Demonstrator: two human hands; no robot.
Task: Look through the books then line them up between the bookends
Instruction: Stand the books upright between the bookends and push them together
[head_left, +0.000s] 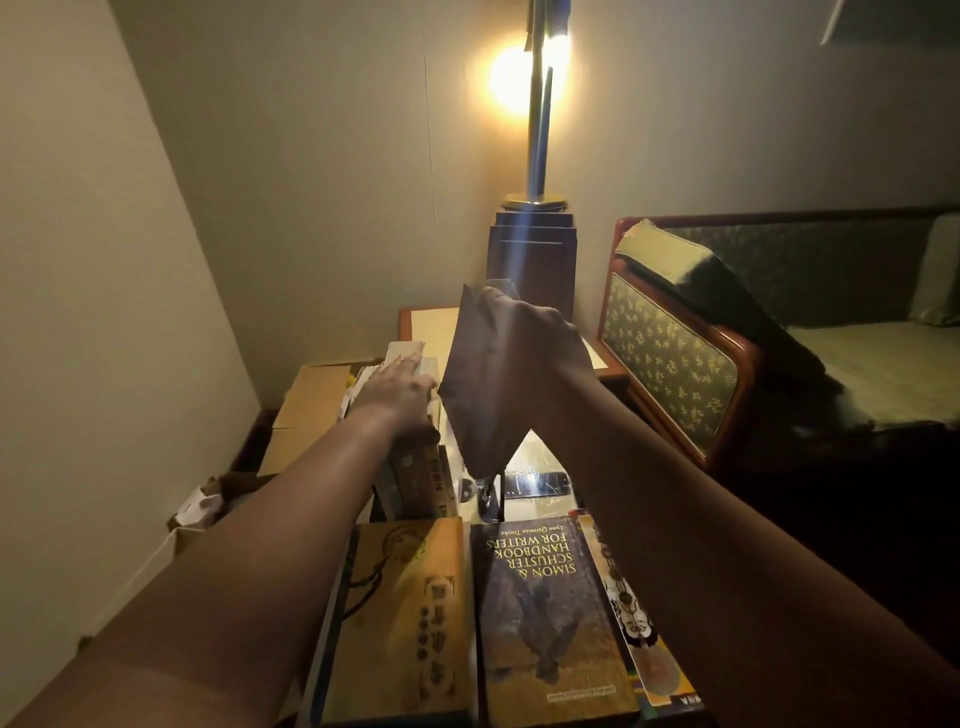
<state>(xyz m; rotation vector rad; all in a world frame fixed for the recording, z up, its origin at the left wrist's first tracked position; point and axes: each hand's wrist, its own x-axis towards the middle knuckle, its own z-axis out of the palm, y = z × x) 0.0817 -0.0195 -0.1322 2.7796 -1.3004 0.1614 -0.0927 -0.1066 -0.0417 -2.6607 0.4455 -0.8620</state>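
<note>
Dim room, one lamp (535, 104) lit against the wall, well beyond the handbook.

- Landmark: "Simon & Schuster Handbook for Writers", the handbook (550, 618), lying flat on the worktop (540, 460), cover up, title facing away from the person.
- Touching the handbook's left edge: a yellow book (410, 613), also flat.
- Under the handbook's right edge: a colourful third book (636, 629), partly covered.
- Beyond the handbook, to the left: a row of books (415, 478) standing upright, spines towards the person.
- Left hand (400, 387): palm down on top of that row, fingers straight and flat, holding nothing.
- Right hand (540, 332): raised above the far end of the handbook, fingers curled round the upper part of a brown book (483, 384). The brown book hangs tilted in the air, clear of the worktop, just right of the row.
- Left of the row: a cardboard box (311, 405).
- Far right of the handbook: a patterned sofa (670, 358).
</note>
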